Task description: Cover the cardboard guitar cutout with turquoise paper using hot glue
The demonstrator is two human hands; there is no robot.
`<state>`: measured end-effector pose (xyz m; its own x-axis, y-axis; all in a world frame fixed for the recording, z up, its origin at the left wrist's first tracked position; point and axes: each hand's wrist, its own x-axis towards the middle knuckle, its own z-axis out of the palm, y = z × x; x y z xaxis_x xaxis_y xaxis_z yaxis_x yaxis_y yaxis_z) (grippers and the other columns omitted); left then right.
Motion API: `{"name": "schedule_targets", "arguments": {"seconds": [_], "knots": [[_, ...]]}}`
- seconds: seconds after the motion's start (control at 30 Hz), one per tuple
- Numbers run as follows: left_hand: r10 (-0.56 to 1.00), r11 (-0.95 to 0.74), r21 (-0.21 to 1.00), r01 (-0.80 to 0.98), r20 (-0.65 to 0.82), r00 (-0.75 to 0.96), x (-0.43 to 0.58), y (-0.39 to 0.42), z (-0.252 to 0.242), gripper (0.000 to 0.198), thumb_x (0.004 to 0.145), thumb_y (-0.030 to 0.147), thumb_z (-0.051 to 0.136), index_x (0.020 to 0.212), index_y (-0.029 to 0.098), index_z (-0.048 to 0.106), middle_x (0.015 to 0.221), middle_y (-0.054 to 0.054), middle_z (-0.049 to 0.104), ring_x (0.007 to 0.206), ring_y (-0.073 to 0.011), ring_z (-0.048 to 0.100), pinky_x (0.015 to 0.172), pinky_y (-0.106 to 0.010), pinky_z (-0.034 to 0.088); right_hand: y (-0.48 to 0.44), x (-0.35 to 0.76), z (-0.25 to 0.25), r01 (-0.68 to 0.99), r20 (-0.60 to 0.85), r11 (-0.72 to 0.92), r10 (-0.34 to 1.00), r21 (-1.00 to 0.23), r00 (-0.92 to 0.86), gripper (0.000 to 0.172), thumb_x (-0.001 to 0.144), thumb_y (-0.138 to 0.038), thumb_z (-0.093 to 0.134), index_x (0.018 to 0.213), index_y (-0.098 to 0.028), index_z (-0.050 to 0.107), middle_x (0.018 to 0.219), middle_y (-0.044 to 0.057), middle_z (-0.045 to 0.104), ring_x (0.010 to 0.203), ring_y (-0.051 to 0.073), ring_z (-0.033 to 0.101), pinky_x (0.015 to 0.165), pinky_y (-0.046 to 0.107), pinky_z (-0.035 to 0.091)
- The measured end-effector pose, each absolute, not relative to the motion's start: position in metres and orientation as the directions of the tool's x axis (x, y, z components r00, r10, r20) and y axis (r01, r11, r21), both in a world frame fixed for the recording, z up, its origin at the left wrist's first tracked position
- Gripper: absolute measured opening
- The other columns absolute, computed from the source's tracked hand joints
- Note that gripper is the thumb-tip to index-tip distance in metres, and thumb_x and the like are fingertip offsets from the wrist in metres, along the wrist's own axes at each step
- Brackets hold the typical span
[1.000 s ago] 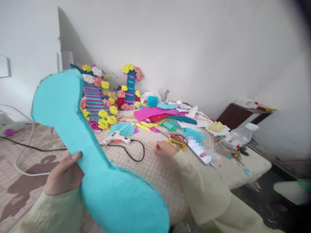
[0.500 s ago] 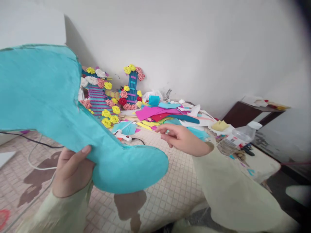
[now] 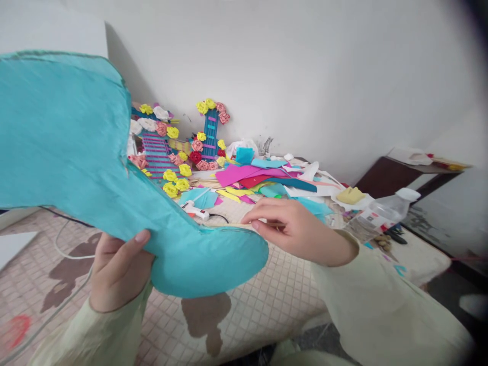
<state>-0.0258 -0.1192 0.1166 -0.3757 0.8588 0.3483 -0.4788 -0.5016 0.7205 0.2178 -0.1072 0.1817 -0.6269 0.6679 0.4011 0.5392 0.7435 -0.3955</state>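
A large turquoise paper-covered shape (image 3: 87,132) with a rounded lower lobe fills the left of the view. My left hand (image 3: 121,269) grips its lower edge, thumb on the front face; the other fingers are behind it. Between the thumb and fingers of my right hand (image 3: 290,227) is a thin pale wooden stick (image 3: 224,224). The stick's far end meets or passes behind the shape's upper edge; I cannot tell which. Just beyond lies a white glue gun (image 3: 195,210) with a black cord.
Paper-flower-trimmed models (image 3: 210,134) lean at the wall. Coloured paper sheets (image 3: 244,174) are piled at the table's back. To the right stand a clear plastic bottle (image 3: 387,212) and a dark brown box-like piece (image 3: 389,175). A white cable (image 3: 64,297) crosses the patterned tablecloth (image 3: 282,284).
My right hand now shows a thin wooden stick in its fingers, against the shape's edge. The shape has risen slightly at its upper left, still in my left hand.
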Motion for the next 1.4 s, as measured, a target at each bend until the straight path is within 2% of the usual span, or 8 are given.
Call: {"name": "schedule_targets", "arguments": {"seconds": [0.17,0.5,0.9,1.03,1.2,1.4], "knots": [[0.86,-0.497,0.734,-0.464,0.344,-0.376,-0.024,-0.121,0.118,0.033,0.068,0.009,0.063,0.097,0.026,0.066,0.099,0.003,0.068,0.089,-0.0177,0.061,0.075,-0.028,0.053,-0.109,0.217,0.184,0.563,0.441,0.74,0.672,-0.367,-0.595,0.02,0.082,-0.011,0.047,0.091,-0.02,0.063,0.084,0.001,0.063,0.074,0.011,0.055,0.066,0.025,0.043],[0.856,-0.502,0.745,-0.44,0.357,-0.373,-0.023,-0.123,0.116,0.029,0.069,0.01,0.063,0.094,0.025,0.066,0.096,0.004,0.068,0.093,-0.0146,0.059,0.075,-0.02,0.05,-0.121,0.217,0.184,0.571,0.459,0.746,0.664,-0.344,-0.59,0.024,0.081,-0.009,0.047,0.095,-0.022,0.062,0.086,0.001,0.062,0.074,0.011,0.055,0.063,0.023,0.044],[0.85,-0.515,0.739,-0.435,0.377,-0.367,-0.023,-0.123,0.116,0.031,0.071,0.008,0.06,0.096,0.026,0.065,0.097,0.004,0.068,0.092,-0.0159,0.059,0.074,-0.023,0.052,-0.125,0.22,0.178,0.591,0.57,0.746,0.641,-0.306,-0.514,0.021,0.084,-0.013,0.045,0.092,-0.022,0.063,0.09,0.004,0.062,0.081,0.015,0.058,0.07,0.028,0.048],[0.85,-0.517,0.735,-0.439,0.38,-0.364,-0.023,-0.124,0.118,0.035,0.071,0.008,0.06,0.1,0.026,0.064,0.093,0.002,0.069,0.092,-0.0174,0.059,0.075,-0.027,0.053,-0.121,0.223,0.179,0.575,0.542,0.757,0.638,-0.311,-0.547,0.02,0.083,-0.012,0.048,0.091,-0.022,0.063,0.086,0.003,0.062,0.077,0.014,0.058,0.065,0.026,0.046],[0.852,-0.516,0.736,-0.437,0.387,-0.354,-0.022,-0.125,0.118,0.03,0.072,0.008,0.059,0.096,0.025,0.065,0.091,0.0,0.069,0.092,-0.0175,0.059,0.076,-0.027,0.052,-0.121,0.223,0.176,0.536,0.536,0.785,0.61,-0.309,-0.584,0.02,0.084,-0.011,0.047,0.093,-0.02,0.063,0.087,0.003,0.062,0.076,0.013,0.058,0.065,0.025,0.046],[0.849,-0.524,0.719,-0.455,0.397,-0.349,-0.023,-0.125,0.119,0.028,0.072,0.006,0.057,0.091,0.025,0.066,0.091,0.001,0.069,0.089,-0.0153,0.06,0.08,-0.027,0.051,-0.122,0.225,0.175,0.52,0.557,0.819,0.557,-0.244,-0.616,0.022,0.084,-0.01,0.047,0.094,-0.022,0.063,0.09,0.003,0.062,0.078,0.013,0.058,0.065,0.024,0.046]]}}
